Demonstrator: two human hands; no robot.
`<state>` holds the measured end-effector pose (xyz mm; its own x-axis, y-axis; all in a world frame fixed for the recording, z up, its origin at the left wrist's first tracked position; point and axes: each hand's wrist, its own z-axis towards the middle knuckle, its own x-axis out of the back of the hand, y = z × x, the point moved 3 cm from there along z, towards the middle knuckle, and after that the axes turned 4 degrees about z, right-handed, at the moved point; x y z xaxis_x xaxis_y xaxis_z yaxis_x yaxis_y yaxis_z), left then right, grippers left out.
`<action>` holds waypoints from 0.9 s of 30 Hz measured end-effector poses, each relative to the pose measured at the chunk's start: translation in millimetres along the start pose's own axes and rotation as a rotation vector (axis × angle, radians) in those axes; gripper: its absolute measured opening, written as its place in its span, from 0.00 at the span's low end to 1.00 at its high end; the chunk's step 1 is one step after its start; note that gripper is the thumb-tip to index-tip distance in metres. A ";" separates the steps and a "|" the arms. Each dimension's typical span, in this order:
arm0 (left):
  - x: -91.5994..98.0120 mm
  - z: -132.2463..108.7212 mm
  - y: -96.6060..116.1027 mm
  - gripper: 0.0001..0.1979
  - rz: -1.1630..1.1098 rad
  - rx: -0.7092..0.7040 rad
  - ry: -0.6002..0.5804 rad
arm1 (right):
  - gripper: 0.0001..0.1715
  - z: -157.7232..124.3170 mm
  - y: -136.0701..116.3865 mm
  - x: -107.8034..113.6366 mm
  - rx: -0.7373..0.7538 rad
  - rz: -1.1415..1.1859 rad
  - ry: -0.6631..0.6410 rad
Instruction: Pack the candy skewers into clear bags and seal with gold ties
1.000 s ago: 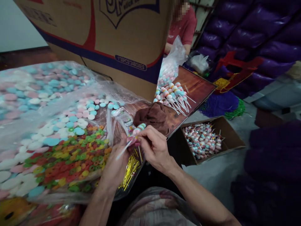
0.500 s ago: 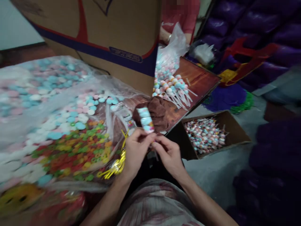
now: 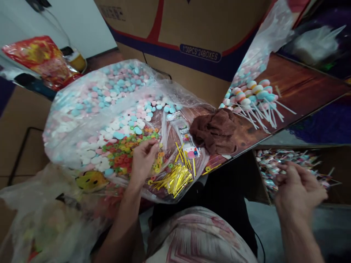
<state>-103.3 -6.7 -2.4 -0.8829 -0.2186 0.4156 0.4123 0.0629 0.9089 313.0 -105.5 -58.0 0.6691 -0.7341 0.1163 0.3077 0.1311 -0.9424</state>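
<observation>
My left hand [image 3: 144, 160] is over the plastic sheet, at the edge of a pile of colourful small candy rings [image 3: 123, 149]. Its thumb and fingertips are pinched together, and whatever they hold is too small to make out. Off to the right, my right hand [image 3: 298, 186] hangs above a cardboard box of wrapped candy sticks [image 3: 290, 160]. Its fingers are loosely bent and apart, with nothing visible in them. Gold twist ties [image 3: 175, 179] and printed clear wrappers [image 3: 186, 138] lie right of my left hand.
Pink, white and blue candies [image 3: 109, 87] spread over the plastic at left. A brown cloth [image 3: 216, 129] sits mid-table, with candies on white sticks [image 3: 257, 96] beyond it. Behind stands a large carton [image 3: 203, 22]. A plastic bag [image 3: 46, 212] is at lower left.
My hands have come apart: the left went onto the candy rings, the right over the box. The wrapped candy stick they held together is out of them. The view has swung left.
</observation>
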 end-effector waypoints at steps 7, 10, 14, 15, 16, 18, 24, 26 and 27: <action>-20.0 -10.8 12.4 0.08 0.214 -0.084 -0.132 | 0.06 -58.1 -93.0 -117.0 0.321 -0.140 -0.384; -25.5 -5.9 17.5 0.08 0.245 -0.132 -0.113 | 0.06 -73.5 -106.6 -151.2 0.500 -0.198 -0.619; -49.0 3.1 23.7 0.07 0.233 -0.168 -0.183 | 0.08 -76.8 -101.8 -171.8 0.525 -0.453 -0.609; -57.7 4.3 25.4 0.07 0.244 -0.176 -0.214 | 0.09 -76.4 -99.0 -173.4 0.512 -0.488 -0.608; -65.9 5.3 27.0 0.08 0.264 -0.184 -0.232 | 0.09 -76.2 -96.1 -174.0 0.499 -0.509 -0.613; -77.9 7.4 29.6 0.09 0.311 -0.189 -0.213 | 0.10 -76.5 -90.3 -173.1 0.486 -0.523 -0.631; -82.8 15.8 27.7 0.06 0.417 -0.140 -0.292 | 0.11 -81.6 -81.1 -169.3 0.514 -0.521 -0.602; -77.1 17.3 27.1 0.09 0.393 -0.147 -0.281 | 0.11 -81.7 -81.0 -169.2 0.499 -0.513 -0.603; -73.6 17.1 27.5 0.10 0.377 -0.156 -0.262 | 0.11 -81.1 -81.5 -168.9 0.480 -0.493 -0.613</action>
<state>-30.8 27.8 -7.4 -0.6844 0.0451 0.7277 0.7252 -0.0603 0.6859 120.0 -46.3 -26.2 0.5871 -0.3164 0.7451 0.8090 0.2608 -0.5267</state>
